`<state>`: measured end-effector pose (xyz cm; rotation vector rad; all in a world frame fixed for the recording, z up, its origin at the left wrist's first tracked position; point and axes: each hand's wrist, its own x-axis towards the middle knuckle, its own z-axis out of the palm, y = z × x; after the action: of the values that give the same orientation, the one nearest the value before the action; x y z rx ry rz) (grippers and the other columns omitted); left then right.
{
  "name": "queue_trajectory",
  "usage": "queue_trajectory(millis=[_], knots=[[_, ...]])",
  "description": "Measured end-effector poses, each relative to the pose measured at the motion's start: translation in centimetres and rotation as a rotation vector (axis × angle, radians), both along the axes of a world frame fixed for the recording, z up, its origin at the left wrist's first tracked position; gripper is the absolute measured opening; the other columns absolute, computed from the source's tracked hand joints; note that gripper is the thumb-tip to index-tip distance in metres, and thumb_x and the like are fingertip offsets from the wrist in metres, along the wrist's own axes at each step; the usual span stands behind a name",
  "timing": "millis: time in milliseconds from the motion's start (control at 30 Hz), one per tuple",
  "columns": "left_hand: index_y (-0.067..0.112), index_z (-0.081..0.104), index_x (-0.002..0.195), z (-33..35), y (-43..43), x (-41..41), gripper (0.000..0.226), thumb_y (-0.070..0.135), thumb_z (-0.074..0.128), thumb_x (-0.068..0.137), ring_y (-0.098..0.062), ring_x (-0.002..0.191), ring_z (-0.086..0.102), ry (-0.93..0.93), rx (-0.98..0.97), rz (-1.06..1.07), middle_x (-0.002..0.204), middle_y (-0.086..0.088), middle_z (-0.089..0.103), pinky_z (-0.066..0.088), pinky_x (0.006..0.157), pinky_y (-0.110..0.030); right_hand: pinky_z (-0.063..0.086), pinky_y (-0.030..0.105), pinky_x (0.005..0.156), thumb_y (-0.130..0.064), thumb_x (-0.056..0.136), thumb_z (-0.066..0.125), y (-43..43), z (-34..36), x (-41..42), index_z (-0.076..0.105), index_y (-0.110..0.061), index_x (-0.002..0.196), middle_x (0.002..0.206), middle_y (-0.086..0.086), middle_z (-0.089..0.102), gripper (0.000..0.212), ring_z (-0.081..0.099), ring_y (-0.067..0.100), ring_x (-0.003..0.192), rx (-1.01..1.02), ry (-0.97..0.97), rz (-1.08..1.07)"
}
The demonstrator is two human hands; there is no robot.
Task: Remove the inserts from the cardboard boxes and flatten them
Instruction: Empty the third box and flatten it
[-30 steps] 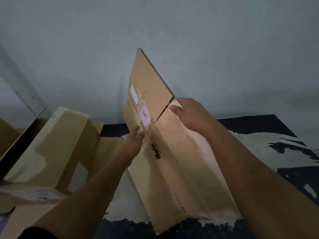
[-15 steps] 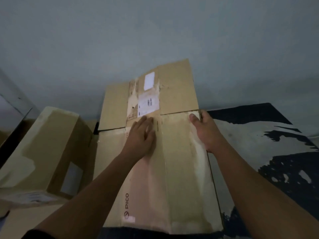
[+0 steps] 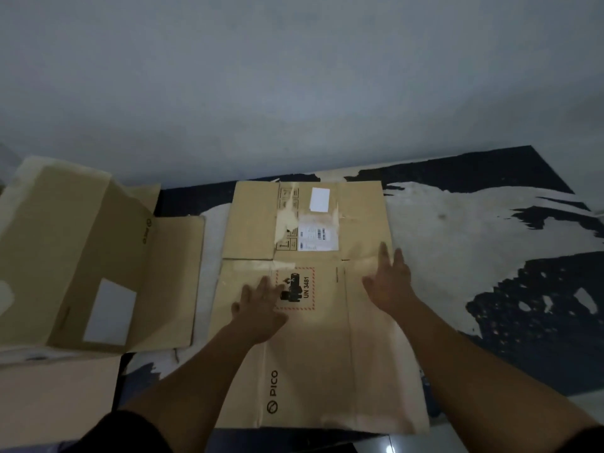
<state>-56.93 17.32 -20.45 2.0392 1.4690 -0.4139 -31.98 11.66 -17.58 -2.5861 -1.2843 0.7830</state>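
Observation:
A flattened brown cardboard box (image 3: 313,364) with a PICO logo, a red-bordered UN 3481 label and white shipping labels lies flat on the dark-and-white patterned rug (image 3: 474,243). My left hand (image 3: 261,305) is spread palm down on the box beside the red-bordered label. Over the box's right half, my right hand (image 3: 389,279) has its fingers apart and looks blurred. Neither hand grips anything. No insert is visible.
An unflattened cardboard box (image 3: 81,250) with open flaps and a white label stands at the left. Another cardboard surface (image 3: 55,403) fills the lower left corner. A pale wall (image 3: 294,76) runs along the rug's far edge.
The box went from upright in both hands to lying flat on the rug. Both hands slid back toward me and now rest open on it.

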Motion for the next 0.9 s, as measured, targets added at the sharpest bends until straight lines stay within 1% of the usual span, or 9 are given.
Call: queue_trajectory(millis=[100,200,333,467,533,600,667,800,900], knots=[[0.04,0.028,0.144,0.0,0.0,0.1,0.055,0.033,0.047,0.093,-0.034,0.145,0.004,-0.03,0.081,0.086,0.16,0.003,0.006,0.016,0.112,-0.058,0.012,0.062,0.111,-0.052,0.093,0.043,-0.6,-2.0,-2.7,0.003,-0.039,0.15,0.16,0.001,-0.015,0.071,-0.01,0.038,0.145,-0.122,-0.066,0.266],[0.035,0.028,0.144,-0.3,0.9,-0.7,0.056,0.035,0.049,0.092,-0.037,0.142,0.011,-0.004,0.139,0.306,0.158,-0.003,0.008,0.023,0.111,-0.057,0.0,0.066,0.11,-0.064,0.088,0.039,-1.7,-4.3,-4.9,-0.002,-0.045,0.147,0.158,0.0,-0.023,0.074,-0.02,0.038,0.143,-0.198,-0.027,0.513],[0.038,0.014,0.147,-1.0,1.4,-2.7,0.072,0.044,0.055,0.088,-0.042,0.143,0.001,-0.029,0.046,0.591,0.16,-0.004,-0.003,0.014,0.112,-0.059,-0.009,0.065,0.11,-0.066,0.086,0.042,-2.1,-5.4,-4.9,-0.009,-0.049,0.145,0.154,-0.002,-0.033,0.08,-0.029,0.035,0.14,-0.234,-0.029,0.498],[0.023,0.014,0.149,-0.2,1.7,-3.5,0.078,0.039,0.058,0.087,-0.039,0.136,0.027,-0.144,0.116,0.771,0.15,-0.017,0.027,0.027,0.107,-0.052,-0.009,0.064,0.11,-0.064,0.086,0.046,-1.9,-5.4,-5.0,-0.007,-0.05,0.145,0.154,-0.004,-0.032,0.081,-0.029,0.033,0.14,-0.227,-0.029,0.478],[0.015,0.017,0.148,0.6,2.5,-4.3,0.076,0.032,0.06,0.088,-0.038,0.126,0.044,-0.285,0.1,0.837,0.142,-0.02,0.042,0.038,0.099,-0.043,-0.009,0.064,0.11,-0.063,0.087,0.045,-1.9,-5.3,-5.1,-0.006,-0.05,0.145,0.155,-0.004,-0.031,0.079,-0.028,0.033,0.141,-0.214,-0.029,0.469],[0.007,0.036,0.14,1.3,3.4,-5.2,0.06,0.028,0.06,0.09,-0.036,0.114,0.055,-0.331,0.09,0.833,0.132,-0.02,0.054,0.045,0.09,-0.036,-0.008,0.064,0.111,-0.061,0.089,0.043,-1.9,-5.2,-5.1,-0.005,-0.049,0.146,0.156,-0.003,-0.029,0.075,-0.027,0.034,0.141,-0.206,-0.029,0.468],[0.004,0.055,0.125,2.2,3.8,-5.6,0.042,0.029,0.058,0.092,-0.035,0.108,0.059,-0.295,0.095,0.741,0.123,-0.021,0.06,0.048,0.09,-0.037,-0.005,0.065,0.111,-0.059,0.092,0.039,-2.0,-5.1,-5.1,-0.003,-0.048,0.147,0.157,-0.001,-0.026,0.07,-0.025,0.034,0.142,-0.187,-0.04,0.467],[0.005,0.058,0.12,4.1,2.8,-4.6,0.03,0.023,0.05,0.097,-0.034,0.106,0.058,-0.421,0.144,0.673,0.117,-0.018,0.062,0.047,0.091,-0.037,0.0,0.064,0.112,-0.057,0.095,0.034,-2.0,-4.4,-5.1,0.008,-0.044,0.148,0.16,-0.001,-0.013,0.061,-0.015,0.033,0.145,-0.112,-0.004,0.412],[0.005,0.058,0.115,6.0,2.1,-4.9,0.028,0.026,0.05,0.097,-0.034,0.1,0.06,-0.488,0.26,0.634,0.107,-0.015,0.065,0.05,0.087,-0.039,0.005,0.06,0.115,-0.053,0.096,0.036,-2.2,-3.4,-5.2,0.018,-0.03,0.15,0.161,0.001,0.004,0.062,-0.003,0.028,0.147,0.031,0.018,0.27]])
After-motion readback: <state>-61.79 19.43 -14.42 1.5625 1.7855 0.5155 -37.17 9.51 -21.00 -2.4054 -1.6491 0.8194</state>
